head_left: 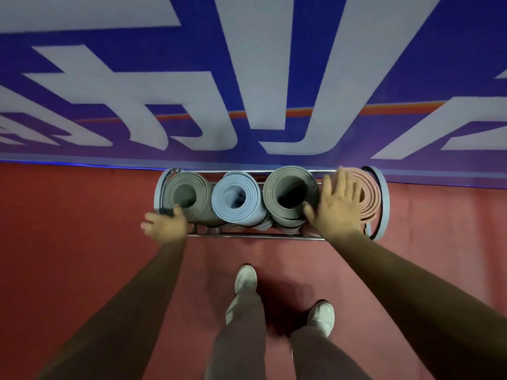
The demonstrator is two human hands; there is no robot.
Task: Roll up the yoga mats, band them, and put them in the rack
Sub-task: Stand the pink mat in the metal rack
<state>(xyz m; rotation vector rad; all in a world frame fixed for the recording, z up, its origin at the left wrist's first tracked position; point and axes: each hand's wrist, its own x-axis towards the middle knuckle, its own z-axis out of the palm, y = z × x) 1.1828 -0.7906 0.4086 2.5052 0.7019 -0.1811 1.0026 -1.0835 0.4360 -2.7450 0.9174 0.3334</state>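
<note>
Grey metal rails and two round end hoops make up the rack, which is set on a red floor against a blue banner with large white letters. Four rolled mats are stood on end in it, side by side and touching, so that their spiral ends are seen from above. From left to right, a green-grey mat, a blue mat, a brown-grey mat and a pink mat are lined up. The blue mat is wound tightest, while a wide hollow is left in the middle of the brown-grey one. A thin dark band is seen low around the blue mat.

The right hand is laid flat on the top of the pink mat, fingers spread and straight, nothing grasped. The left hand is held at the near side of the green-grey mat; it is blurred, so whether it is released or clenched cannot be told. White shoes are planted just before the rack.
</note>
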